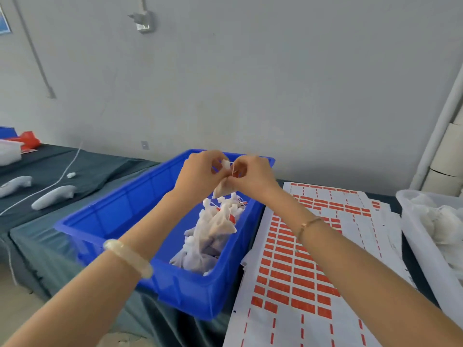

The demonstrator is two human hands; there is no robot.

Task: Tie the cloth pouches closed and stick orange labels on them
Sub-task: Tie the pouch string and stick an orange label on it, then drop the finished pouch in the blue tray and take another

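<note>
While both hands, left [200, 171] and right [250, 175], pinch the pouch [223, 190] drawstring at frame centre, the knot likely needs even, firm tension.

Two hands, the left hand [200, 171] and the right hand [253, 176], pinch one cloth pouch [223, 190]. One blue bin [125, 211] holds a heap of pouches [213, 229] too tangled to count. At least two overlapping label sheets [300, 284] lie to the right. One pale tub [426, 246] stands far right. Two white curved objects [53, 196] lie on the left.
</note>
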